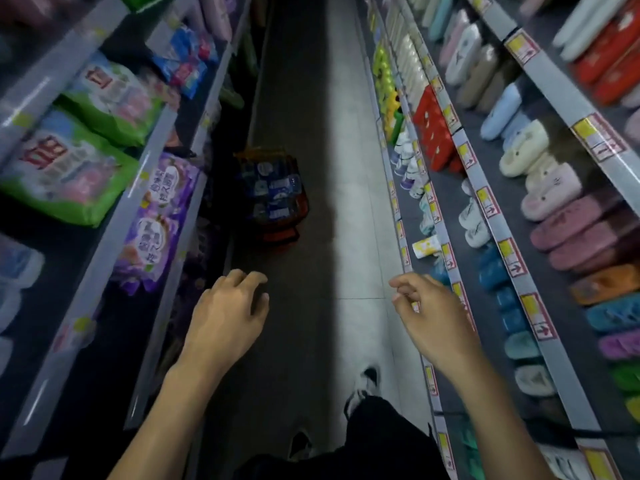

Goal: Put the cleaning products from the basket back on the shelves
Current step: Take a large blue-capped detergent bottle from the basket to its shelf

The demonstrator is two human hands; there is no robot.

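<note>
Head view. Low in the centre of the frame, both bare forearms stretched forward over the aisle floor (pixel 311 133), palms down. Left hand (pixel 227 318): fingers loosely curled downward, gripping nothing, touching nothing. Right hand (pixel 431 322): fingers slack and bent, thumb near the forefinger, nothing between them. At mid-frame, well ahead of both hands, on the floor beside the left shelving: basket (pixel 280 235), red-walled, full of blue packs (pixel 270 188). Left side: green bags (pixel 69 174) and purple bag (pixel 156 223) on shelves. Right side: rows of slippers (pixel 554 188).
</note>
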